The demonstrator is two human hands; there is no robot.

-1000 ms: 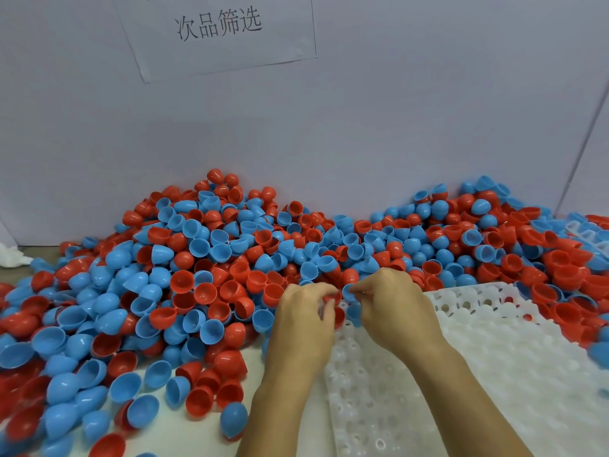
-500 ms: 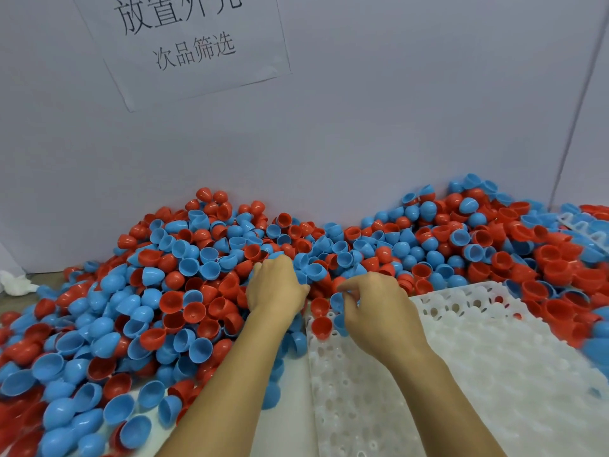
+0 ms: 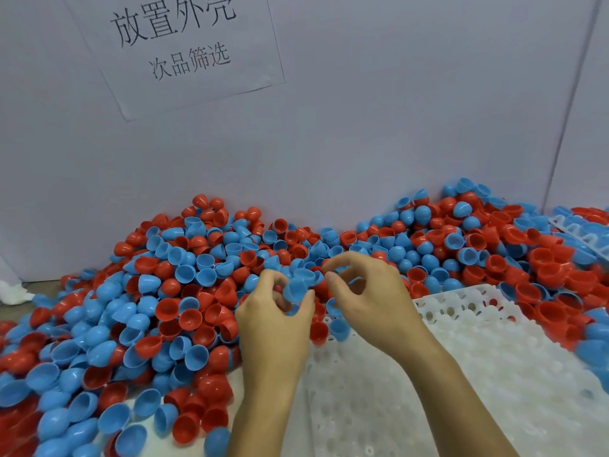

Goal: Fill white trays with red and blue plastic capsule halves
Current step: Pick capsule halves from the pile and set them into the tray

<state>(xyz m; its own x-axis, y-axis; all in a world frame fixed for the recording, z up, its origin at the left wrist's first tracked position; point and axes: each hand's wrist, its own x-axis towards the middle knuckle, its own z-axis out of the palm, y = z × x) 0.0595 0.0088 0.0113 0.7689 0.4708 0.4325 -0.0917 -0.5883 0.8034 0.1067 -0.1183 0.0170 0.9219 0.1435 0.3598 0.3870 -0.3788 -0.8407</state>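
A big pile of red and blue capsule halves (image 3: 184, 291) covers the table against the wall. A white tray (image 3: 461, 374) with round holes lies at lower right. At its far left corner sit a red half (image 3: 319, 333) and a blue half (image 3: 339, 328). My left hand (image 3: 273, 328) pinches a blue capsule half (image 3: 294, 289) between thumb and fingers, just above that corner. My right hand (image 3: 369, 298) hovers beside it with its fingers curled; whether it holds anything I cannot tell.
A grey wall (image 3: 362, 127) with a paper sign (image 3: 178, 44) stands right behind the pile. Another tray (image 3: 586, 235), partly filled, lies at the far right. A white rag (image 3: 13, 291) lies at the left edge. Loose halves surround the tray on three sides.
My left hand came back from the pile to the tray corner holding a blue half. My right hand lifted off the tray corner. The camera tilted up a little.
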